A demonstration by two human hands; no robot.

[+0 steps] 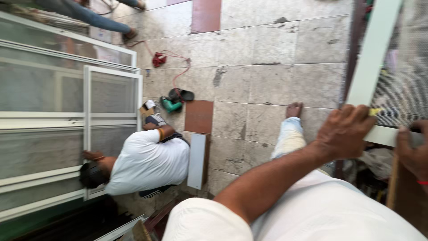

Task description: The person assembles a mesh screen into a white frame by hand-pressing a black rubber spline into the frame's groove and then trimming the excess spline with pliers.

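Two hands on one white frame [373, 58], far right of view. Frame is a pale metal bar with grey mesh [408, 67] behind it; its long axis runs from upper right down toward the hands, slightly tilted, and a short cross bar [387, 135] meets it near the bottom. Left hand [345, 131] is clenched over the joint where the two bars meet, knuckles up, a small yellow bit [375, 111] showing just beside the fingers. Right hand [412, 151] sits just to the right on the cross bar, fingers curled on it; only partly in view at the picture edge, so I cannot tell how firm that grip is. Left hand is the nearer one to the long bar.

Outward: tiled floor [267, 53] beyond, own bare foot [293, 109] on it. Another person in a white shirt [149, 163] crouches at larger white screen frames [89, 134], well apart to the left. Green power drill [170, 105] and red cord [171, 60] lie on the tiles near them.
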